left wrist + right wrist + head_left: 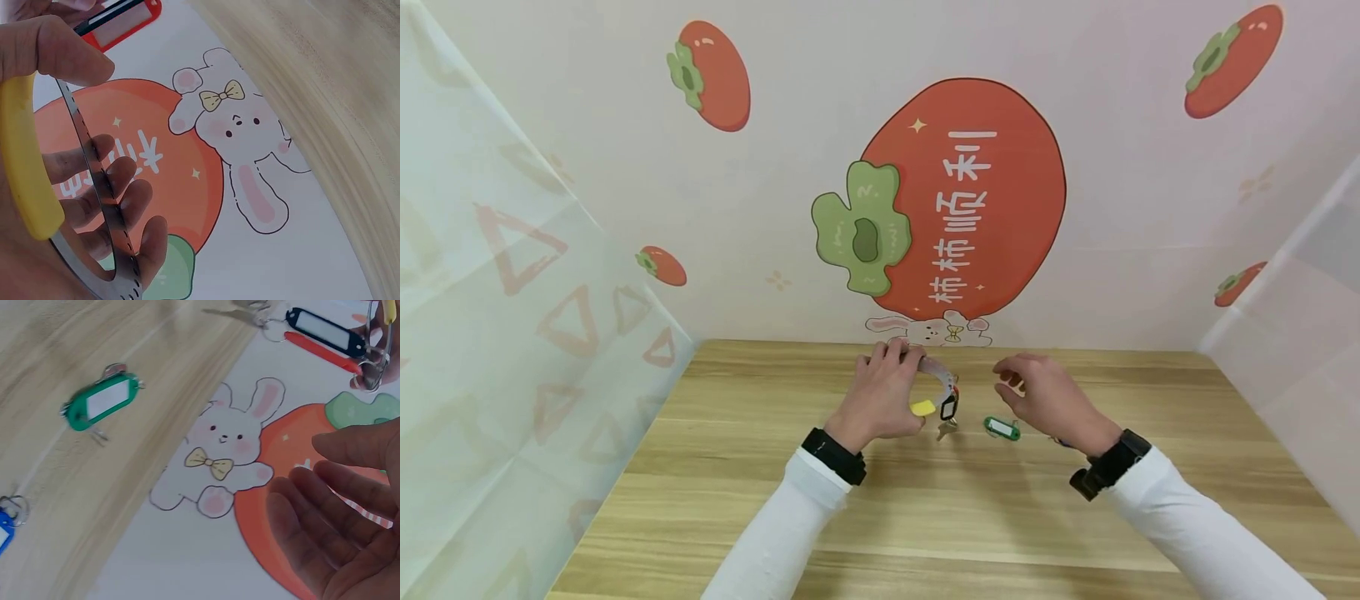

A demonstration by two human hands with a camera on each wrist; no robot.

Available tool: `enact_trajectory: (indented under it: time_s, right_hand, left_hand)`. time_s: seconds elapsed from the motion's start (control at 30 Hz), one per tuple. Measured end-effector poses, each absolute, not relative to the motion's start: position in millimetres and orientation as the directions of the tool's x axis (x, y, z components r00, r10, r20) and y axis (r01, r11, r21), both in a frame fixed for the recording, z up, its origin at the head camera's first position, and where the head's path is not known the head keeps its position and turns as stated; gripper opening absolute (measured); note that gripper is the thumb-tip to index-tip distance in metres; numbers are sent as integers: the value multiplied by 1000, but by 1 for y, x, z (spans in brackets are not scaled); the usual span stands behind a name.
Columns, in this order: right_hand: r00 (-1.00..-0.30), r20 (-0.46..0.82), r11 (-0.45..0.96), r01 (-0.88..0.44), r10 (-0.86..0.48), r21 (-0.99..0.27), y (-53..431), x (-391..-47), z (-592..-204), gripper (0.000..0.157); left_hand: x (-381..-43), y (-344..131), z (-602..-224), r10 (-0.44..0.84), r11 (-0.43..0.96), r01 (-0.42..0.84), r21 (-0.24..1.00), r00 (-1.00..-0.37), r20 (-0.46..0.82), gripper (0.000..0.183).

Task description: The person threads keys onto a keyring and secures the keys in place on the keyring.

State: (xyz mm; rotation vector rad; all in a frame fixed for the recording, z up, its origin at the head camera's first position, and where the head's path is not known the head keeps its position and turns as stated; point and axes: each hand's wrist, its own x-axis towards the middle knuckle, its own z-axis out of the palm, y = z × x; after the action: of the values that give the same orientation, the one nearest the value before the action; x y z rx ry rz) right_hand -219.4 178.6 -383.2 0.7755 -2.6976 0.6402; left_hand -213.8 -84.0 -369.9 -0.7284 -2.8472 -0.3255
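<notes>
My left hand grips a tool made of a curved, slotted metal band with a yellow handle. The handle lies against the palm, and the fingertips are at the band. From the band's right side hang a black key tag and a red key tag, by metal rings. A key dangles below the black tag. To the right of these tags, my right hand is raised over the table, fingers loosely bent, holding nothing. A green key tag lies on the table beside it.
A blue key tag lies on the wooden table, partly hidden under the right wrist in the head view. Behind the table stands a white backdrop with printed persimmons and a rabbit. White side sheets flank the table.
</notes>
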Motion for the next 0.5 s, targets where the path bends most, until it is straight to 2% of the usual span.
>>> enact_trajectory:
  time_s: [0.5]
  right_hand:
    - [-867,276,799,-491,-414,-347,217,-212,-403,21]
  left_hand:
    - [-214,-90,-370,450,856,489,170,-865,222,80]
